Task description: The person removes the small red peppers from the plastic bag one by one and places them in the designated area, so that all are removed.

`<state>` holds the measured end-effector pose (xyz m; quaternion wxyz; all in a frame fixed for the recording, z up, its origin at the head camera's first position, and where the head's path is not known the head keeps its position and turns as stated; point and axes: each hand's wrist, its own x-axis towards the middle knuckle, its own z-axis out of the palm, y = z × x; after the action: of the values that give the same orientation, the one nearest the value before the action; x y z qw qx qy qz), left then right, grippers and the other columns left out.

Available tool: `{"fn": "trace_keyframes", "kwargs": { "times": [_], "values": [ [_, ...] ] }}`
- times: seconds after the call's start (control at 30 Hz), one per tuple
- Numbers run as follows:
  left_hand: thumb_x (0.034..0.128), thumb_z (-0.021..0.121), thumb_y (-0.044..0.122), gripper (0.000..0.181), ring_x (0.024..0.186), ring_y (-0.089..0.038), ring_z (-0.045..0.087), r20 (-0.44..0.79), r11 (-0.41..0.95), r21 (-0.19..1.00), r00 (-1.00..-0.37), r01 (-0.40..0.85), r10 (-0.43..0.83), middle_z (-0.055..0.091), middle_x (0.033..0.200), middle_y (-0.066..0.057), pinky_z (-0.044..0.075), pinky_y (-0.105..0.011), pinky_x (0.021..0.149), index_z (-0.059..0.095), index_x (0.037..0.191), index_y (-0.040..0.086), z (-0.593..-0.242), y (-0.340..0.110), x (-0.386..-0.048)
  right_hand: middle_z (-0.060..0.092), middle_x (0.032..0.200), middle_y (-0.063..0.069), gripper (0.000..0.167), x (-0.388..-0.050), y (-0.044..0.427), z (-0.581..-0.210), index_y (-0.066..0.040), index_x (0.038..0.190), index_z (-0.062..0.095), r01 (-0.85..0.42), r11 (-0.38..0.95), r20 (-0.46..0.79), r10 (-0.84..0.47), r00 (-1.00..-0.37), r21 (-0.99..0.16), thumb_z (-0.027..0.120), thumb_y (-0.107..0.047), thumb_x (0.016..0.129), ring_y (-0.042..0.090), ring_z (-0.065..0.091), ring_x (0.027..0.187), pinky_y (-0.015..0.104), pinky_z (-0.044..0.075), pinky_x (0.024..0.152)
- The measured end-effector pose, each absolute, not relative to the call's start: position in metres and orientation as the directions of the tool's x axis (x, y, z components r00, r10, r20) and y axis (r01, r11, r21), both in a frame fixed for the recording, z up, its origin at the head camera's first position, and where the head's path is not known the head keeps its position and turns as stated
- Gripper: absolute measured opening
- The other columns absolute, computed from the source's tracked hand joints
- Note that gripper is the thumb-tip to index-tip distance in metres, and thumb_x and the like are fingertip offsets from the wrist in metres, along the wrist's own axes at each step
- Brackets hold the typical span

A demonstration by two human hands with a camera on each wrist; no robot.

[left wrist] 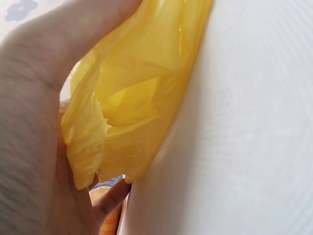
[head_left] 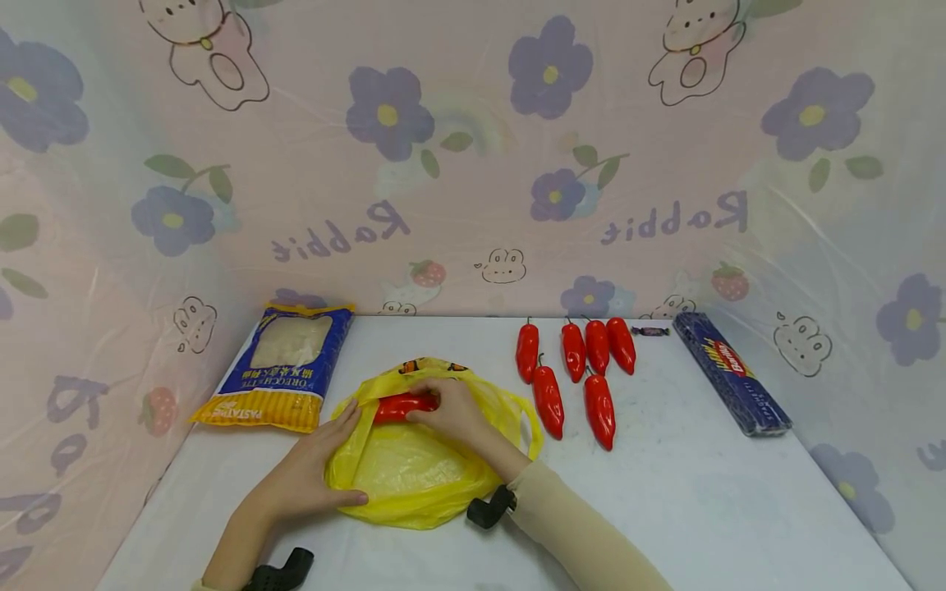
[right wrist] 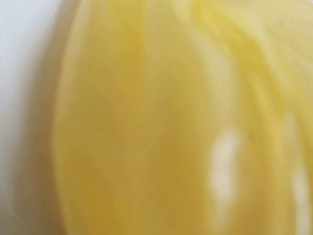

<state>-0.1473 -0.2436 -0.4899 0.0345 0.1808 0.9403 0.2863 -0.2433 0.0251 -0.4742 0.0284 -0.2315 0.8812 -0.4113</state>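
A yellow plastic bag [head_left: 414,484] lies mouth-up and spread on the table. Inside its opening, my right hand [head_left: 451,406] pinches one end of a red chili pepper [head_left: 395,408]. At the bag's left side is my left hand [head_left: 314,468], its fingers straight against the rim and its thumb stretched apart along the near edge. In the left wrist view, the bag's thin film [left wrist: 132,98] sits between the thumb and fingers. Only blurred yellow film [right wrist: 146,122] fills the right wrist view; the hand is hidden there.
More red peppers [head_left: 548,402] lie right of the bag, several in two rough rows. A small wrapped candy [head_left: 650,332] is behind them. Far right lies a dark blue spaghetti pack [head_left: 732,373]; at the back left, a blue and yellow orecchiette bag [head_left: 284,369]. Patterned curtains [head_left: 473,189] enclose the table.
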Motion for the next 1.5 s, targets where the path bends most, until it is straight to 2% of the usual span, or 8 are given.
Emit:
{"fn": "trace_keyframes", "kwargs": {
  "times": [0.17,0.37,0.73,0.87,1.23,1.5],
  "values": [
    [0.0738,0.085,0.07,0.124,0.154,-0.048,0.035,0.039,0.772,0.548,-0.932,0.322,0.361,0.021,0.177,-0.006,0.032,-0.073,0.119,0.029,0.169,0.012,-0.489,-0.244,-0.147,0.077,0.123,0.004,0.032,-0.246,0.028,-0.476,-0.01,0.12,0.078,-0.358,0.575,0.112,-0.418,-0.901,-0.736,0.085,-0.026,0.093,0.019,0.068,0.112,0.038,0.057,0.101],
    [0.0741,0.085,0.071,0.125,0.153,-0.048,0.036,0.046,0.771,0.544,-0.93,0.33,0.365,0.022,0.177,-0.007,0.033,-0.073,0.119,0.029,0.169,0.013,-0.489,-0.244,-0.147,0.077,0.12,0.004,0.036,-0.246,0.031,-0.476,-0.01,0.119,0.078,-0.348,0.585,0.082,-0.431,-0.898,-0.733,0.086,-0.029,0.091,0.019,0.069,0.113,0.035,0.058,0.1],
    [0.0752,0.084,0.07,0.123,0.152,-0.05,0.037,0.074,0.772,0.528,-0.924,0.355,0.375,0.023,0.177,-0.008,0.033,-0.076,0.117,0.029,0.169,0.012,-0.491,-0.246,-0.146,0.078,0.115,-0.001,0.036,-0.239,0.042,-0.471,-0.014,0.117,0.08,-0.372,0.611,0.039,-0.487,-0.872,-0.699,0.09,-0.03,0.086,0.014,0.065,0.103,0.029,0.057,0.092],
    [0.0748,0.084,0.07,0.123,0.153,-0.049,0.036,0.068,0.772,0.533,-0.927,0.346,0.369,0.022,0.177,-0.006,0.032,-0.076,0.117,0.029,0.169,0.013,-0.493,-0.246,-0.147,0.078,0.114,-0.002,0.036,-0.233,0.045,-0.471,-0.015,0.118,0.08,-0.375,0.603,0.033,-0.501,-0.865,-0.704,0.09,-0.031,0.087,0.013,0.066,0.105,0.029,0.057,0.094],
    [0.0742,0.084,0.071,0.124,0.153,-0.049,0.036,0.056,0.78,0.528,-0.93,0.336,0.363,0.021,0.177,-0.005,0.032,-0.075,0.118,0.028,0.169,0.014,-0.491,-0.245,-0.146,0.079,0.109,-0.005,0.036,-0.218,0.057,-0.468,-0.015,0.118,0.081,-0.381,0.567,0.074,-0.489,-0.869,-0.73,0.089,-0.033,0.088,0.011,0.067,0.102,0.027,0.057,0.091],
    [0.0753,0.085,0.069,0.123,0.152,-0.051,0.037,0.074,0.777,0.518,-0.924,0.357,0.375,0.022,0.177,-0.008,0.033,-0.076,0.116,0.028,0.169,0.012,-0.49,-0.246,-0.146,0.079,0.11,-0.004,0.039,-0.21,0.066,-0.465,-0.017,0.119,0.081,-0.357,0.579,0.073,-0.455,-0.888,-0.733,0.088,-0.039,0.088,0.011,0.063,0.093,0.024,0.055,0.079]
  ]
}}
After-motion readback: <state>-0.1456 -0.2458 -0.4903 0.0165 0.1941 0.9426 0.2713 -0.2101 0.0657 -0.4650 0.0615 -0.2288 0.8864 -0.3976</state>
